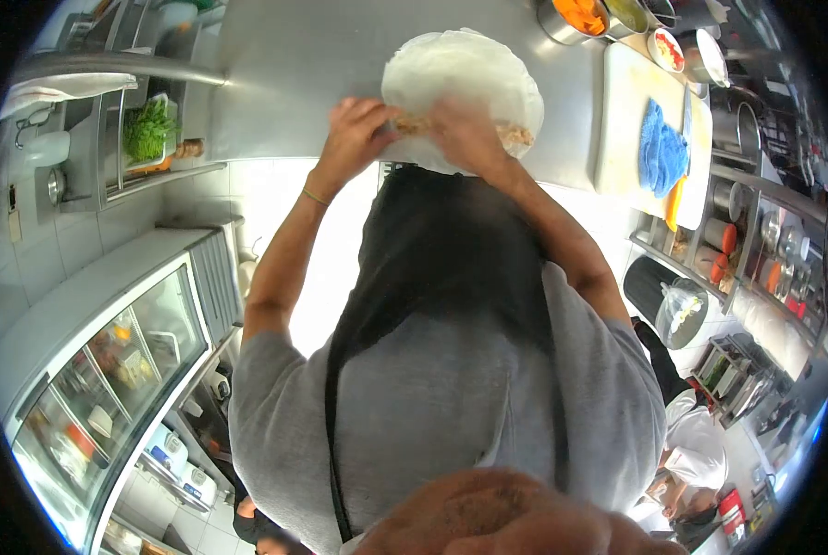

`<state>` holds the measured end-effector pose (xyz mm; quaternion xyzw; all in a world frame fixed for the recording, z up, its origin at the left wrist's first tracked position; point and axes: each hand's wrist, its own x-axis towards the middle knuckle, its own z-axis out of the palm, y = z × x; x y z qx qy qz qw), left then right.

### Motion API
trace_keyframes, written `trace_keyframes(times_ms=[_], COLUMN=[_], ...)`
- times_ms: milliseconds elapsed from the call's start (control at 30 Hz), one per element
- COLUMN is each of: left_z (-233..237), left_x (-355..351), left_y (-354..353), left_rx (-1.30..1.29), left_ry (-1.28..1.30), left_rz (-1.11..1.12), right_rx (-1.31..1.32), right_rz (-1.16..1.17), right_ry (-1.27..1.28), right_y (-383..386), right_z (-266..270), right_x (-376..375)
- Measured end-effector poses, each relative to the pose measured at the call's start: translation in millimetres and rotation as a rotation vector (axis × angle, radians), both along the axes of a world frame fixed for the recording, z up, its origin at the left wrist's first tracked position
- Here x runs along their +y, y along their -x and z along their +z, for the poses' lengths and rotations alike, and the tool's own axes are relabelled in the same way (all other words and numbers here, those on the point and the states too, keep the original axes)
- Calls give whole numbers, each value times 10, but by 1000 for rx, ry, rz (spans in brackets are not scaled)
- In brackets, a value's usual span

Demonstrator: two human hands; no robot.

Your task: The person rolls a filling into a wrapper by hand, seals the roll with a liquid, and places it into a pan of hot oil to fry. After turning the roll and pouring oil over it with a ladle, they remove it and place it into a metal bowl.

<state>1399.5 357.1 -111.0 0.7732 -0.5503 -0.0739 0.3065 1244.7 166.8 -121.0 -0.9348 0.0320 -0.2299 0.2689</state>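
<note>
Wrapper (460, 69): one thin, white, round sheet lies flat on the steel worktop (294, 65), straight ahead of the person and at the far end of both arms. A strip of pale, chopped filling (517, 135) sits along its near edge.

Both of the person's hands are on that near edge. The left hand (358, 129) has a narrow grip, with its fingers bent and the tips pinching the wrapper where it meets the filling. A thin band circles that wrist. The right hand (469, 134) lies just beside it, knuckles up, on the same edge. Its fingers are tucked under, so how far its grip is closed cannot be told. The two hands nearly touch.

To the right of the wrapper lies one white cutting board (631, 92), with one crumpled blue cloth (663, 153) on it. Beyond the board's far end stand two round metal tubs, one with orange pieces (580, 14) and one with green (628, 11), and beside them is one small bowl (665, 48).

To the left, well apart from the hands, one tray of green herbs (150, 129) sits on a lower shelf. Below it stands one glass-fronted chiller (109, 361). Low on the right is one lined bin (677, 310), and further down another person in white (696, 444) is bent over.
</note>
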Motion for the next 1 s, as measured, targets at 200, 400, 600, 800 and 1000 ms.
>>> trace_keyframes(times_ms=[200, 400, 600, 800, 1000], left_z=[-160, -154, 119, -45, -24], left_x=[-86, -79, -34, -295, -455], left_y=[-5, -8, -46, 89, 144], left_rx=[-54, -24, 100, -44, 11], left_ry=[-11, -120, 1, -61, -112], left_rz=[-29, -18, 38, -120, -169], right_rx=[124, 145, 95, 209, 219], right_rz=[127, 131, -237, -101, -14], right_ry=[36, 1, -347, -47, 14], right_y=[-157, -164, 396, 746, 496], right_z=[-308, -309, 351, 157, -218], right_x=[-6, 3, -1007, -1192, -577])
